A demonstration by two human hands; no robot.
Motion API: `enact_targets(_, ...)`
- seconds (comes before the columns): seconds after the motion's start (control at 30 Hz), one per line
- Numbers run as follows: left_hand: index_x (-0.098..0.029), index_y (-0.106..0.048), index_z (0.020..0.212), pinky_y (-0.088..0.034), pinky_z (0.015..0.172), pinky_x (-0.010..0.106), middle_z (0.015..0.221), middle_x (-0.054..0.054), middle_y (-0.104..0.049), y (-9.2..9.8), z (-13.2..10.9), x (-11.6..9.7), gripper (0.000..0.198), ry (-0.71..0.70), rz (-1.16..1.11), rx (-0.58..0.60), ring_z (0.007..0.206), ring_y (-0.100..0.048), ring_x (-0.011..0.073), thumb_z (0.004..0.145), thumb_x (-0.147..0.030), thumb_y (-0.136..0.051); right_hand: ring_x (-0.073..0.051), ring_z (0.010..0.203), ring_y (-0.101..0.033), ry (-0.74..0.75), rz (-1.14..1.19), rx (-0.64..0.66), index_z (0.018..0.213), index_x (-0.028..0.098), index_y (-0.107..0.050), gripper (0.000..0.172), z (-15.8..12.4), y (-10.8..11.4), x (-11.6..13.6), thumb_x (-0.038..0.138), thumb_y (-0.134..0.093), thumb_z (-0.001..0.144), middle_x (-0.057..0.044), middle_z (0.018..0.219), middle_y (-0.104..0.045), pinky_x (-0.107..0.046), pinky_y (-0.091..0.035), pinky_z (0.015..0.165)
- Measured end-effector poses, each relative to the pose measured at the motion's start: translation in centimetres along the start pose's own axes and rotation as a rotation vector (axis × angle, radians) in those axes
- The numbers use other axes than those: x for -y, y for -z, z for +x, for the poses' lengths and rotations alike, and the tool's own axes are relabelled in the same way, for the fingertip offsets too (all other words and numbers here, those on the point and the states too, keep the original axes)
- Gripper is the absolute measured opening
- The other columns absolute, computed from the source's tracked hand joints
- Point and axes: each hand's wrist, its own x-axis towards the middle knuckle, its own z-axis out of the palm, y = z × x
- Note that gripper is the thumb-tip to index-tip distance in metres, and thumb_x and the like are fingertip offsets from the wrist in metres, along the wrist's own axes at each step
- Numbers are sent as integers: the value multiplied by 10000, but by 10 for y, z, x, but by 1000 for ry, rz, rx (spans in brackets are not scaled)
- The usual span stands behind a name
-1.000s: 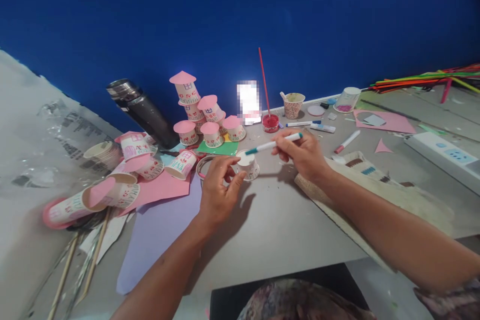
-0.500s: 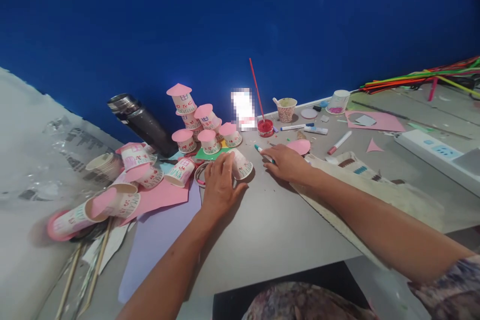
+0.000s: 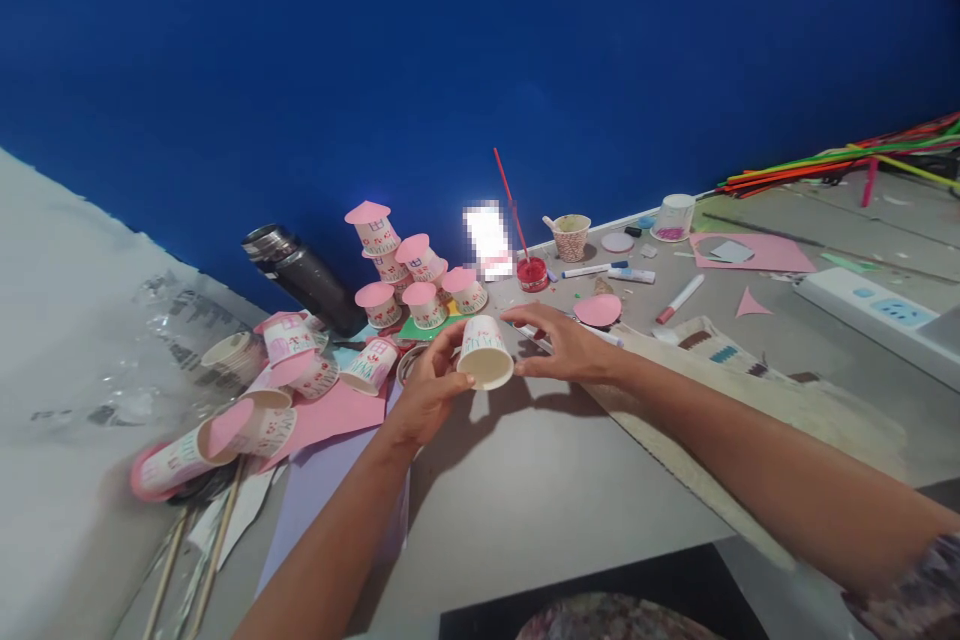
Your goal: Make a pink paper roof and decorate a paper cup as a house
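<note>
My left hand (image 3: 426, 392) grips a small paper cup (image 3: 480, 338) between thumb and fingers, above the table. Green and red drawings decorate its side, and its open mouth tilts toward me. To the right of the cup is my right hand (image 3: 576, 350), fingers apart and curved toward it; its thumb is close to the rim, and I cannot tell whether they touch. A pink paper disc (image 3: 598, 309) lies just behind my right hand, with white pens partly hidden by that hand.
Decorated cups with pink roofs (image 3: 375, 230) stand stacked at the back left, beside a leaning black flask (image 3: 304, 280). A red paint pot (image 3: 532, 273) holds a thin red stick. On the right lie a cloth (image 3: 720, 410), markers and a white power strip (image 3: 870, 305).
My left hand has lifted the cup off the table and turned its mouth toward me. The right hand has let go of the teal-tipped marker and moved beside the cup.
</note>
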Motion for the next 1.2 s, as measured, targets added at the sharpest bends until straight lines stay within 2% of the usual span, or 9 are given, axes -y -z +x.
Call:
enact_targets(0.1, -250, -594, 1403, -571, 957, 378, 1516, 139, -583, -2, -2, 6, 838, -27, -41, 34, 1287, -626, 319, 619, -324, -883, -326, 1435, -511, 41, 243, 74, 1569, 259, -476, 863, -2, 5, 3, 474, -822, 807, -159, 1605, -487, -468, -541, 1056)
enact_targets(0.17, -258, -585, 1418, -570, 989, 408, 1539, 146, -568, 0, -2, 11, 861, -42, -23, 34, 1316, -612, 331, 627, -370, -904, -315, 1434, -516, 25, 280, 74, 1562, 256, -487, 857, -3, 8, 4, 438, -825, 795, -156, 1609, -485, -456, -542, 1056)
enact_targets(0.27, -244, -574, 1413, -574, 1009, 430, 1521, 161, -577, 9, -2, 15, 844, -73, 29, 8, 1317, -618, 333, 656, -408, -909, -269, 1242, -654, -71, 234, -135, 1420, 225, -623, 609, -1, 17, 2, 380, -754, 846, -144, 1478, -618, -402, -587, 933)
enact_targets(0.37, -222, -540, 1420, -567, 1036, 454, 1485, 170, -586, 18, -3, 18, 812, -131, 155, -82, 1322, -617, 334, 702, -381, -883, -207, 894, -714, -236, 83, -449, 1095, 190, -753, 290, 3, 31, -11, 380, -651, 900, -98, 1117, -777, -341, -570, 764)
enact_targets(0.47, -243, -532, 1432, -534, 1094, 497, 1484, 144, -558, 20, -5, 24, 755, -250, 468, -236, 1358, -577, 329, 741, -308, -831, -191, 765, -685, -354, -42, -561, 905, 184, -740, 265, 4, 43, -25, 408, -598, 909, -58, 864, -774, -319, -532, 726)
enact_targets(0.73, -278, -434, 1523, -529, 1120, 518, 1433, 139, -551, 12, -10, 40, 692, -617, 1044, -249, 1362, -563, 316, 881, -146, -655, -185, 639, -602, -490, -282, -374, 705, 232, -735, 156, 0, 56, -25, 337, -683, 808, -17, 680, -738, -301, -361, 609)
enact_targets(0.97, -288, -380, 1570, -555, 1102, 514, 1460, 142, -536, 10, -12, 47, 705, -671, 1097, -169, 1366, -577, 332, 917, -145, -603, -210, 744, -670, -742, -472, -535, 935, 193, -756, 333, -3, 98, -46, 383, -483, 953, -75, 886, -801, -295, -412, 624)
enact_targets(1.07, -296, -376, 1580, -567, 1088, 534, 1468, 146, -542, 10, -11, 48, 716, -677, 1095, -156, 1362, -584, 345, 918, -156, -608, -217, 711, -676, -868, -502, -468, 836, 186, -758, 317, -9, 112, -61, 389, -535, 932, -89, 802, -783, -295, -415, 601)
enact_targets(1.2, -303, -376, 1586, -588, 1056, 545, 1432, 145, -567, 11, -10, 47, 749, -677, 1083, -147, 1322, -611, 352, 897, -165, -636, -239, 731, -697, -987, -498, -315, 611, 194, -688, 173, -19, 126, -77, 272, -744, 755, -86, 669, -728, -306, -455, 659)
